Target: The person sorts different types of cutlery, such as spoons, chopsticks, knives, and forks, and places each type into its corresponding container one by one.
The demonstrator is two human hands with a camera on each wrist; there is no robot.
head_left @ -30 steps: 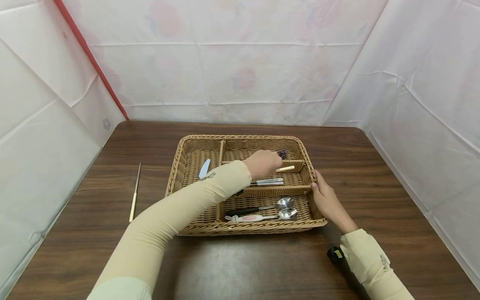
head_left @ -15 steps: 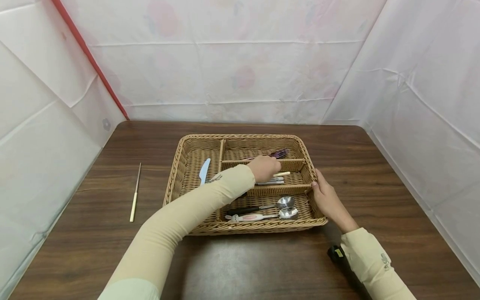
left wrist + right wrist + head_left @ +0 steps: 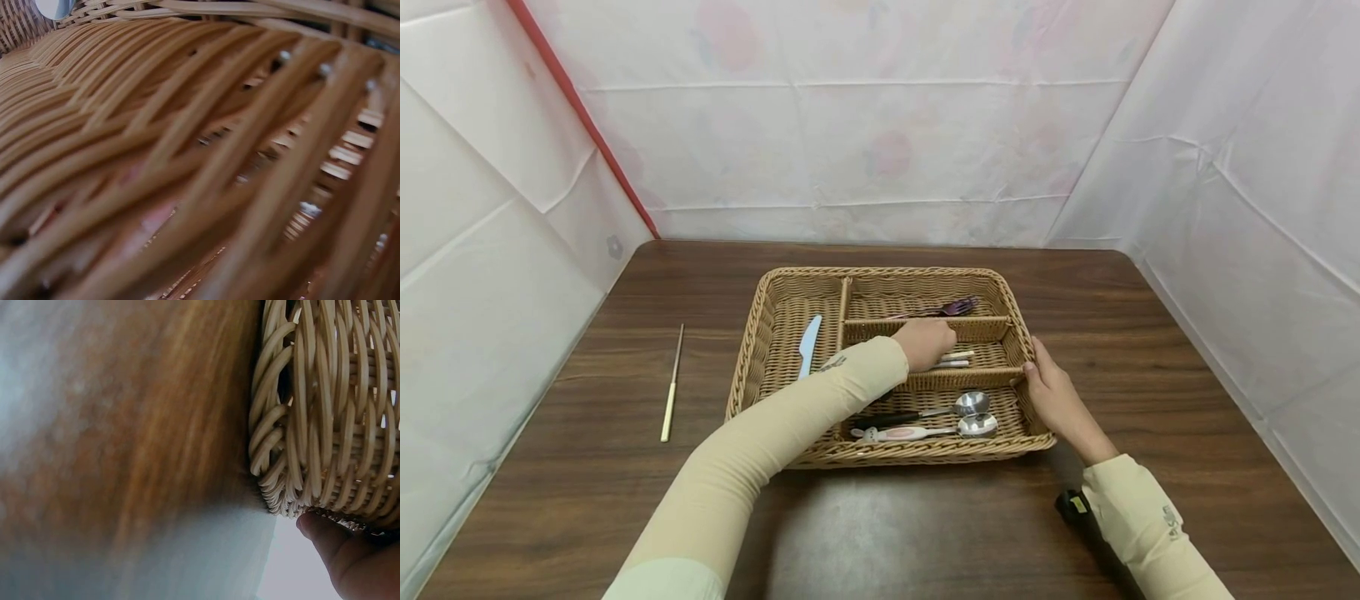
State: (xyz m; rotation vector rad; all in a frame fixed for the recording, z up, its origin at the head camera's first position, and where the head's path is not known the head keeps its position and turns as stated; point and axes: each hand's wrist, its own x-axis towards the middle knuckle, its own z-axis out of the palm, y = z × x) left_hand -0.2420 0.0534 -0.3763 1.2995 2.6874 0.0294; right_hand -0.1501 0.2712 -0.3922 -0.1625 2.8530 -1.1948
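Note:
In the head view my left hand (image 3: 925, 344) reaches down into the middle compartment of a wicker cutlery basket (image 3: 917, 457). From under it sticks the gold end of a chopstick (image 3: 961, 355), held by fingers that are hidden from above. White chopstick handles (image 3: 955, 363) lie just beside it. My right hand (image 3: 1060, 404) grips the basket's right rim, thumb over the edge; the right wrist view shows part of this hand (image 3: 359, 559) against the woven wall (image 3: 337, 412). Close-up wicker (image 3: 187, 125) fills the left wrist view, which hides the left hand's grasp.
A second gold-handled chopstick (image 3: 672, 387) lies on the wooden table (image 3: 587, 500) at left. In the basket are a light blue knife (image 3: 808, 343), a purple fork (image 3: 957, 307), a black-handled spoon (image 3: 972, 403) and a rabbit-handled spoon (image 3: 976, 426). White sheeting (image 3: 880, 158) stands behind.
My left hand has come down and slightly nearer, lowering the gold chopstick in the middle compartment beside the white handles. The purple fork shows more fully. My right hand stays on the rim.

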